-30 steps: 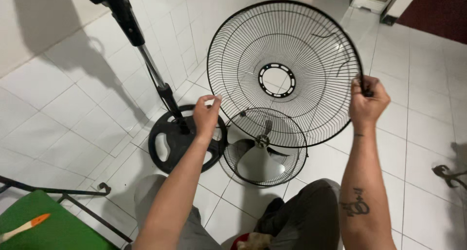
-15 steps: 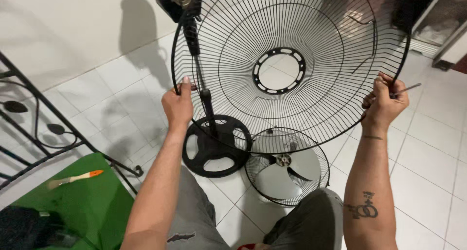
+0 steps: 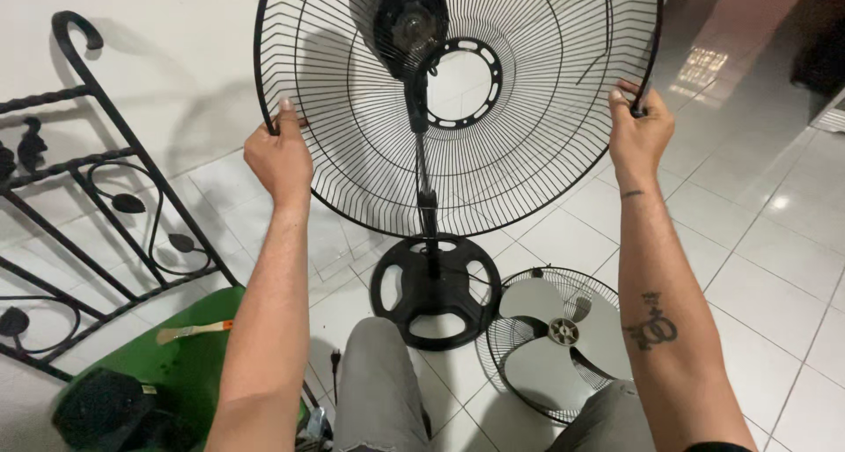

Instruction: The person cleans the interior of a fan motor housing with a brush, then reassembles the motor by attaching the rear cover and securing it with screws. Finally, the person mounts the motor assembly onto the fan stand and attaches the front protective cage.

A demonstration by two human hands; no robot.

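— What had changed since the moment before?

— The wire fan guard (image 3: pixel 370 144) had risen and come nearer the fan motor (image 3: pixel 410 16); its central ring now sat just right of the motor head, and the stand pole (image 3: pixel 426 179) showed through the wires.

— And from the left?

— A black wrought-iron rail (image 3: pixel 97 179) leaned along the left edge by the white wall. Below it lay a green board (image 3: pixel 189 364) with a small paintbrush (image 3: pixel 194 330) on it. The left hand (image 3: pixel 280 157) was clamped on the guard's left rim, fingers curled over the wire.

— The middle?

— The round black base (image 3: pixel 436 289) stood on the white tiled floor (image 3: pixel 748 241), just beyond the person's knee. Beside it, to the right, the other guard half (image 3: pixel 554 342) lay flat, holding the grey blades (image 3: pixel 563 329).

— The right side?

— The right hand (image 3: pixel 641 135) was closed on the guard's right rim, so the hands were well apart, the guard held upright between them. Open tile stretched away to the right.
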